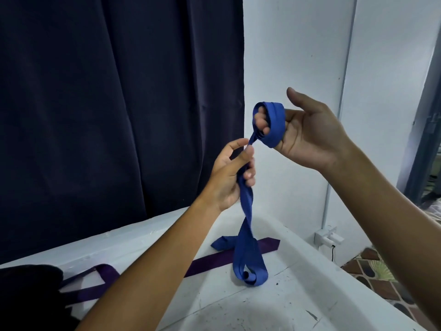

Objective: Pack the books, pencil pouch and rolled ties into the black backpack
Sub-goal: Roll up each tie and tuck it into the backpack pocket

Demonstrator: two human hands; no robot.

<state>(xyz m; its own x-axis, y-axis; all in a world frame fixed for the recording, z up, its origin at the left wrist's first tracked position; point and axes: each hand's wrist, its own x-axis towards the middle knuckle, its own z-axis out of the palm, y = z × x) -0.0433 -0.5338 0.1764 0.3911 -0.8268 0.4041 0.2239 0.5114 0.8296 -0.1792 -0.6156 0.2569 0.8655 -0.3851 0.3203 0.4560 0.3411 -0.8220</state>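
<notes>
Blue silk-like cloth is the thing in hand: the blue tie (248, 204) is being wound into a roll. Its narrow end is coiled around the extended fingers (261, 120) of the right hand (307, 137), thumb lifted clear. Just below the coil, the left hand (232, 173) pinches the free length between thumb and curled fingers. The tie's wide end trails down onto the white surface (298, 295), lying across a purple tie (214, 259) spread flat there. A black edge, probably the backpack (26, 295), sits well left of the blue tie. To roll well, the left hand should likely feed the strip flat and lightly taut, so each turn stacks evenly and the coil slips off intact.
</notes>
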